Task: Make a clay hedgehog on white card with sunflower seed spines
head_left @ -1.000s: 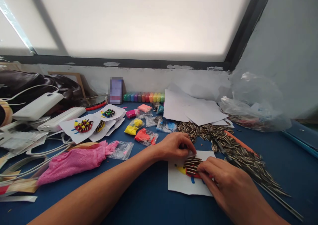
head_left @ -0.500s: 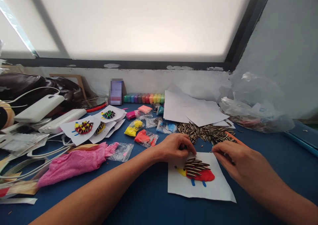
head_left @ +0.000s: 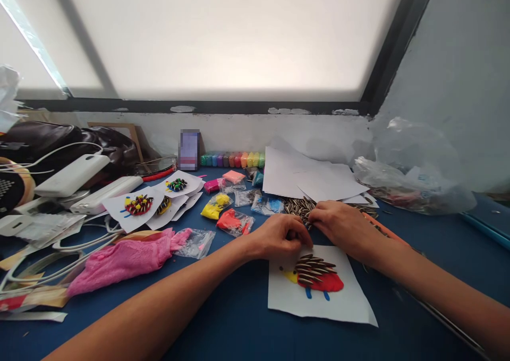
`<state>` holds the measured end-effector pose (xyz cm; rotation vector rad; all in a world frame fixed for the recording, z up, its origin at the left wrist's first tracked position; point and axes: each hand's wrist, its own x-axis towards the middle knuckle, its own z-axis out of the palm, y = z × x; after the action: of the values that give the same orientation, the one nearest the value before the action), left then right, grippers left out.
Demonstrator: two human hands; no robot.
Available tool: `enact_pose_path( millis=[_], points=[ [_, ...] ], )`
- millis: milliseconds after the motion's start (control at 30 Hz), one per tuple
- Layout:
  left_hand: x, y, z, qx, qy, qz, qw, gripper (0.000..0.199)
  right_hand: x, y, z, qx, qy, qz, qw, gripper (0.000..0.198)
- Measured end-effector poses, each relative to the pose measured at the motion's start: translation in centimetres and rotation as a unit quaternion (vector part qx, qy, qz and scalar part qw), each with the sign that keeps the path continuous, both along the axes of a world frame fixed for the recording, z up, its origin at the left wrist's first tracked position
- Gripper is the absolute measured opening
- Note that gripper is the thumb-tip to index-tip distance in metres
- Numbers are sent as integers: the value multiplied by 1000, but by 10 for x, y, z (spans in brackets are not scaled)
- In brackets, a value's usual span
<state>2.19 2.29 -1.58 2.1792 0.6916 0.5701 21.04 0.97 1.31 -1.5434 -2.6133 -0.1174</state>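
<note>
On the white paper sheet (head_left: 287,303) lies a clay hedgehog (head_left: 329,283) with a red body, a yellow head and blue legs. Striped sunflower seeds (head_left: 314,268) stick out of its back as spines. My left hand (head_left: 281,237) rests over the sheet's upper left edge, its fingers curled closed; whatever is in them is hidden. Behind the sheet, my right hand (head_left: 338,224) is at the pile of sunflower seeds (head_left: 297,208), fingertips pinched together at its near side. I cannot see whether a seed is between them.
Bags of yellow clay (head_left: 215,207) and red clay (head_left: 233,220) lie left of the seed pile. White papers (head_left: 306,172) and a plastic bag (head_left: 414,185) are behind. Finished hedgehog pictures (head_left: 135,212), a pink cloth (head_left: 123,262) and white cables (head_left: 79,244) lie on the left.
My right hand has moved from beside the sheet's upper right corner leftward and away from me to the seed pile. My left hand stays in place.
</note>
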Motion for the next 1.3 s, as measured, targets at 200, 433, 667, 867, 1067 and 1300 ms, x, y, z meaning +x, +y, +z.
enact_pose_path(
  millis=[200, 433, 667, 867, 1067, 1300],
  points=[
    [0, -2, 2, 1, -1, -4, 1000, 32, 6, 4, 6, -9, -7, 7, 1000, 20],
    [0, 0, 0, 8, -11, -12, 1000, 33, 16, 2, 9, -51, 48, -7, 998, 19],
    [0, 0, -2, 11, -23, -16, 1000, 33, 20, -7, 10, -54, 75, -24, 995, 23],
    [0, 2, -5, 13, -21, -16, 1000, 33, 25, -13, 8, -41, 43, -34, 998, 22],
    [0, 2, -5, 18, -24, -13, 999, 34, 13, -12, 5, -24, -21, -57, 998, 20],
    [0, 1, -3, 20, -12, -11, 1000, 34, 8, -14, 14, -25, -66, -57, 996, 25]
  ],
)
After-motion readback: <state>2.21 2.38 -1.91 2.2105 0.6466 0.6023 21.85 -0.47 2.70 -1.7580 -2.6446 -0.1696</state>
